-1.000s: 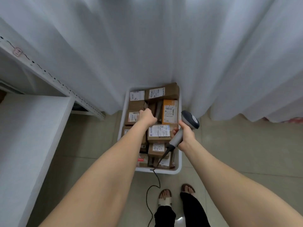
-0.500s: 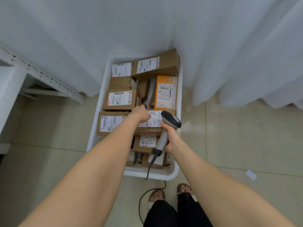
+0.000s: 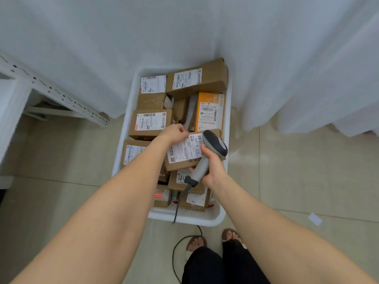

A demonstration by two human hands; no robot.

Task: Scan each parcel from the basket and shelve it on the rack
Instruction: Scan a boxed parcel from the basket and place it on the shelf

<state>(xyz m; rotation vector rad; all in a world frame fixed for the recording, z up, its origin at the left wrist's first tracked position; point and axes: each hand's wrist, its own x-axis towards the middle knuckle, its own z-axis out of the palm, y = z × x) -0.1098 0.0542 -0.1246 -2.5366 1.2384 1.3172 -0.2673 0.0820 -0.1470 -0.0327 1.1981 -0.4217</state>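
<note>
Brown parcel (image 3: pixel 182 158) with a white label, tilted in the right half of the white basket (image 3: pixel 121 154), just below frame centre; its right edge lies under the head of the scanner (image 3: pixel 216 143) and close to the basket's right wall. The left hand (image 3: pixel 174 133) grips the parcel's upper left corner with curled fingers. The right hand (image 3: pixel 212 168) is wrapped round the scanner's grey handle, the head pointing down over the label. One dark cable (image 3: pixel 174 255) runs from the handle over the near rim to the floor (image 3: pixel 61 160). At least ten parcels can be counted in the basket, among them one orange parcel (image 3: pixel 209 111) against the right wall and one marked by hand (image 3: pixel 182 179) just under the held one; those buried in the middle cannot be told apart. The basket is packed wall to wall, and its far end touches the white curtain (image 3: pixel 102 37), which also hangs near its right side. Open tile lies left of the basket, between it and the perforated post of the rack (image 3: pixel 55 93) at the upper left of the frame, and wider still at the right, where one paper scrap (image 3: pixel 314 219) lies. Two sandalled feet (image 3: pixel 196 242) stand just beside the near rim.
</note>
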